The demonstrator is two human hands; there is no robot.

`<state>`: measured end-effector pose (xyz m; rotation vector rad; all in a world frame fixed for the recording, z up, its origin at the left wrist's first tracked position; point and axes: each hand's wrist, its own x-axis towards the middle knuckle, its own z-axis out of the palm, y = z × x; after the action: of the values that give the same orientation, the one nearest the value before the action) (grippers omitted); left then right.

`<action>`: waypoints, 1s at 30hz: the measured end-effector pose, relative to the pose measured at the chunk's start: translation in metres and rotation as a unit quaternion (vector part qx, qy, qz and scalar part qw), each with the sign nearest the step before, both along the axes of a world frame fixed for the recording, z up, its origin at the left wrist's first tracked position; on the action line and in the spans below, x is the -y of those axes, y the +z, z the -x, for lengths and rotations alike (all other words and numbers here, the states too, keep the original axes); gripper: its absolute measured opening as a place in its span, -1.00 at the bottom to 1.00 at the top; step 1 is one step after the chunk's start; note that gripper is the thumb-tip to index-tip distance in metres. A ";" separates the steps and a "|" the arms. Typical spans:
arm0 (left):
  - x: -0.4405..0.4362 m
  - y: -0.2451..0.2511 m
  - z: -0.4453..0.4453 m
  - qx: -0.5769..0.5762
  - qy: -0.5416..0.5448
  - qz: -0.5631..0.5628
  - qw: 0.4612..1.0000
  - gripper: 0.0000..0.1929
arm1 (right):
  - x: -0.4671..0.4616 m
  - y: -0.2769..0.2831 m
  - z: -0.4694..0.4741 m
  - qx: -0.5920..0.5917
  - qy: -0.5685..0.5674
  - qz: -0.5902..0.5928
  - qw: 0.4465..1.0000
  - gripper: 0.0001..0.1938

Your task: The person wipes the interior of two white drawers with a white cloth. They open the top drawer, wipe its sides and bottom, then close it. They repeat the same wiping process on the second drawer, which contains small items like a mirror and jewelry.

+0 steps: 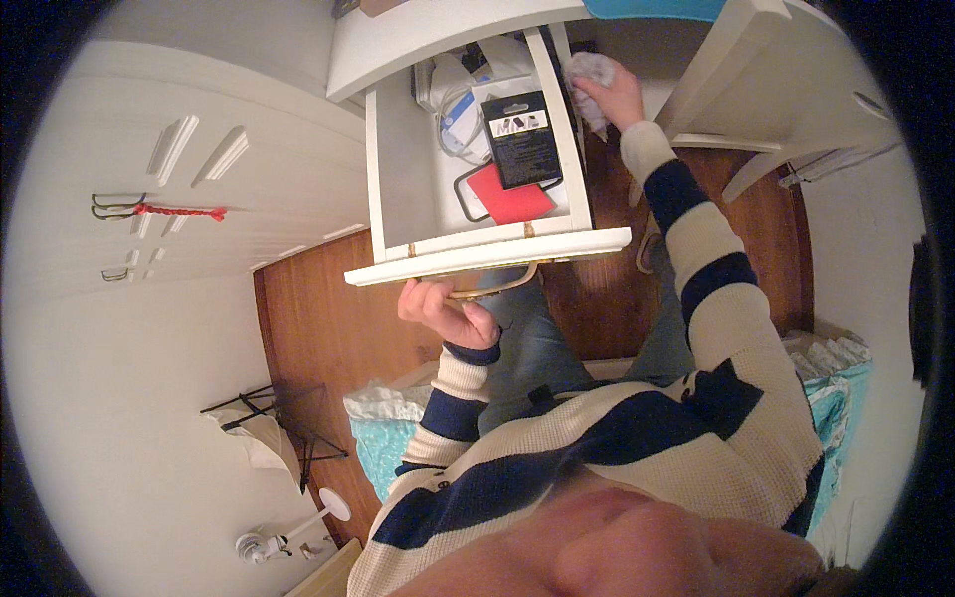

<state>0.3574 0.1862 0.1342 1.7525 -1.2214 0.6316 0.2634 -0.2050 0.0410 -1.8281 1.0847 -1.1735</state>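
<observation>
A white drawer (488, 256) is pulled out from a white desk (455, 37) in front of me. My left hand (451, 317) curls around the left end of its curved brass-coloured handle (500, 289). Beyond the drawer's right wall, my right hand (618, 93) grips a crumpled whitish-grey cloth (593, 71) beside the drawer's outer side; I cannot tell whether the cloth touches it. Inside the drawer lie a black printed box (522, 153), a red flat piece (511, 195), a dark-rimmed frame (464, 198) and a coiled pale cable (448, 123).
A white chair-like piece (716, 82) stands right of the desk. Turquoise fabric bins (380, 440) (839, 418) flank me on the wood floor (328, 298). At left are a panelled door (298, 172) with a red braided cord (183, 212), a black folding frame (302, 418) and a white lamp (261, 546).
</observation>
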 end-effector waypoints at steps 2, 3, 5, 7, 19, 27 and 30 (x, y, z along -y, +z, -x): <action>0.000 0.000 0.000 -0.004 0.000 0.003 1.000 -0.65 | 0.003 0.006 -0.010 -0.016 0.005 0.021 1.000 -0.46; 0.000 0.000 0.000 0.003 0.002 0.003 1.000 -0.65 | 0.003 0.006 -0.012 -0.065 -0.004 -0.017 0.998 -0.47; 0.000 -0.001 0.001 -0.005 0.005 0.002 1.000 -0.65 | -0.001 0.003 -0.011 -0.137 -0.007 -0.060 0.989 -0.50; 0.000 -0.001 0.000 -0.001 -0.003 0.002 1.000 -0.65 | -0.004 0.003 -0.009 -0.139 -0.007 -0.033 0.990 -0.50; 0.003 -0.003 0.000 0.005 0.001 0.010 1.000 -0.65 | -0.005 0.044 -0.009 -0.182 -0.085 0.097 0.975 -0.48; 0.003 -0.003 -0.001 0.005 0.006 0.009 1.000 -0.66 | -0.025 0.021 0.001 -0.184 -0.035 -0.002 0.982 -0.53; 0.002 -0.004 -0.004 0.009 -0.001 0.008 1.000 -0.66 | -0.025 0.028 -0.003 -0.155 -0.082 0.065 0.982 -0.56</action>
<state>0.3613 0.1838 0.1306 1.7366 -1.2264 0.6546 0.2667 -0.1801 0.0688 -2.1065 1.3842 -1.0973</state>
